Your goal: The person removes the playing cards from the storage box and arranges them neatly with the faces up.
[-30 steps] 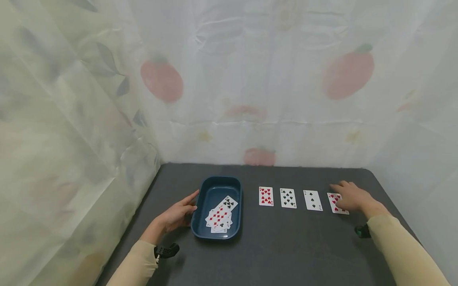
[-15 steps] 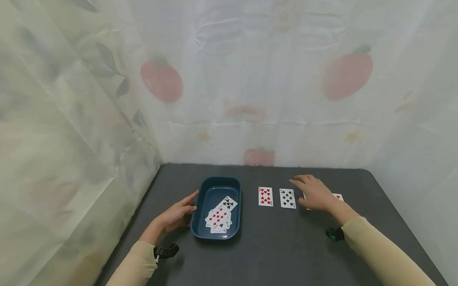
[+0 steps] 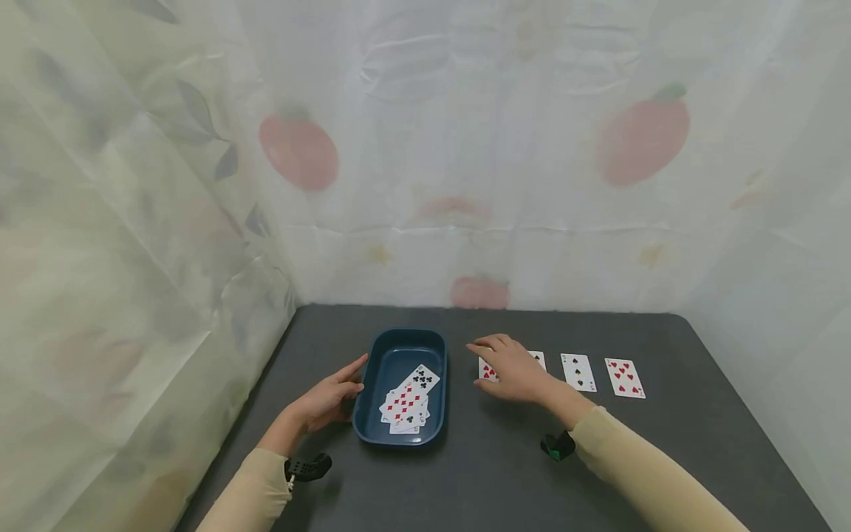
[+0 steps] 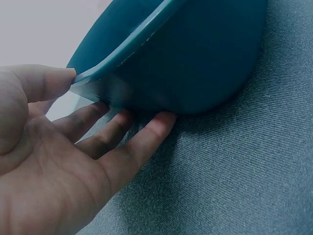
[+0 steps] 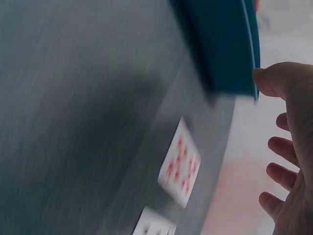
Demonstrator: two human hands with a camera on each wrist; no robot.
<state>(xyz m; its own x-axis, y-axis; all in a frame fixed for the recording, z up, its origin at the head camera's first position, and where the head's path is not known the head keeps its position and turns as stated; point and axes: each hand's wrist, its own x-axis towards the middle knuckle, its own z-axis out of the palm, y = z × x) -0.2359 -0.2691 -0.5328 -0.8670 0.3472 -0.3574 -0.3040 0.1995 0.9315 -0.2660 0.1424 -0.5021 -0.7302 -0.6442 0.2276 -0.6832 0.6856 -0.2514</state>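
Note:
My left hand (image 3: 326, 403) holds the side of a blue rectangular tray (image 3: 405, 355), its thumb at the rim and its fingertips against the lower outer wall in the left wrist view. Overlapping playing cards (image 3: 403, 410) lie face up in the tray's near half. To the right, my right hand (image 3: 515, 369) hovers with spread fingers and holds nothing. In the head view it partly covers a hearts card (image 3: 487, 371) and a spades card (image 3: 537, 358). The right wrist view shows that hearts card (image 5: 180, 164) flat on the table, apart from the fingers.
Further right on the dark table (image 3: 492, 473), a three of spades (image 3: 578, 373) and another hearts card (image 3: 625, 378) continue the row. Behind the table hangs a pale curtain (image 3: 399, 258) with a fruit print; more sheeting hangs at both sides.
My right hand has swept left along the row, from the rightmost hearts card to the leftmost one. The cards stay in place. My left hand and the tray have not moved.

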